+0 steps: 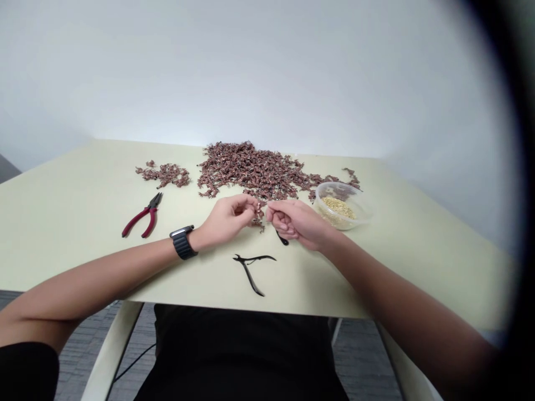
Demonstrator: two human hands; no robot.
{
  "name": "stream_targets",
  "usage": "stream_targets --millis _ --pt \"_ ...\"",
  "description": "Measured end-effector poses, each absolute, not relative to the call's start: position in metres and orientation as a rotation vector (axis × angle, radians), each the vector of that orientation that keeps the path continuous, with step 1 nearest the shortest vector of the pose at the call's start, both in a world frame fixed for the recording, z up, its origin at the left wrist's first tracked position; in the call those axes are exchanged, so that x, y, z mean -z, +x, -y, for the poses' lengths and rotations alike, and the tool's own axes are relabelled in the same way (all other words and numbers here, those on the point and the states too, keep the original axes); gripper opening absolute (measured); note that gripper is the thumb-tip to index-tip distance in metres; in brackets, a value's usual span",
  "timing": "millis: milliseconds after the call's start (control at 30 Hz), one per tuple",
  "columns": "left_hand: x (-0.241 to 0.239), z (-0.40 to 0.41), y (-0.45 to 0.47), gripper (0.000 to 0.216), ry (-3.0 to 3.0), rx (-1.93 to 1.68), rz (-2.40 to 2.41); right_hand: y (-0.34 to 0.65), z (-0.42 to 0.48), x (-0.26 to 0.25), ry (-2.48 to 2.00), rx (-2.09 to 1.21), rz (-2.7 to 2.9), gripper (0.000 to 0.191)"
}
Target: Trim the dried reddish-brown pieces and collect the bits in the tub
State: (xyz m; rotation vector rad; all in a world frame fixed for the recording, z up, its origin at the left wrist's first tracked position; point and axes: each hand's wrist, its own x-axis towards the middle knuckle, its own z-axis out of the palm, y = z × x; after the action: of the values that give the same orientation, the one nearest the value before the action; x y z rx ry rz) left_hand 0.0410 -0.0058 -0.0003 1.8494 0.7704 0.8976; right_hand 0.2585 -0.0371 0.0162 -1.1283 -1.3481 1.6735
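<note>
My left hand and my right hand meet over the middle of the pale table, fingers pinched together on a small reddish-brown piece between them. A black tool handle sticks out under my right hand, which grips it. Just beyond my hands lies a big heap of the same reddish-brown pieces. My left wrist wears a black watch.
Red-handled pliers lie to the left. Black nippers rest near the table's front edge. A clear plastic bowl with yellowish bits stands at the right. A smaller pile of brown pieces sits at the back left.
</note>
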Motion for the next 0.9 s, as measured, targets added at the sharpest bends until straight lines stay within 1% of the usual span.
stream_targets --millis 33,100,167,267,400,467,533,633,767,833,900 --pt "0.001 0.003 0.042 0.018 1.721 -0.886 -0.772 0.259 0.036 -0.015 -1.171 -1.546 1.394 0.033" --pt "0.003 -0.002 0.043 0.013 1.486 -0.856 -0.744 0.261 0.035 -0.014 -1.222 -1.281 1.496 0.028" --pt "0.005 -0.005 0.044 0.011 1.293 -0.811 -0.683 0.261 0.035 -0.013 -1.202 -1.091 1.612 0.024" --pt "0.006 -0.005 0.044 0.009 1.142 -0.717 -0.605 0.260 0.036 -0.011 -1.150 -0.965 1.761 0.029" --pt "0.006 -0.002 0.044 0.004 1.128 -0.671 -0.567 0.258 0.037 -0.006 -1.160 -0.826 1.867 0.024" --pt "0.005 -0.001 0.044 0.011 1.161 -0.642 -0.600 0.258 0.036 -0.004 -1.165 -0.716 1.895 0.021" --pt "0.003 0.001 0.043 0.025 1.226 -0.593 -0.648 0.258 0.035 -0.003 -1.172 -0.600 1.913 0.020" --pt "0.001 0.003 0.042 0.040 1.356 -0.531 -0.646 0.257 0.036 -0.006 -1.192 -0.516 1.950 0.020" --pt "0.005 0.002 0.043 0.041 1.414 -0.543 -0.627 0.268 0.036 -0.026 -1.236 -0.420 2.036 0.024" --pt "0.012 -0.001 0.043 0.040 1.400 -0.564 -0.649 0.290 0.033 -0.038 -1.317 -0.208 1.911 0.027" --pt "0.019 -0.005 0.044 0.039 1.382 -0.589 -0.664 0.324 0.024 -0.044 -1.472 0.018 1.735 0.025"
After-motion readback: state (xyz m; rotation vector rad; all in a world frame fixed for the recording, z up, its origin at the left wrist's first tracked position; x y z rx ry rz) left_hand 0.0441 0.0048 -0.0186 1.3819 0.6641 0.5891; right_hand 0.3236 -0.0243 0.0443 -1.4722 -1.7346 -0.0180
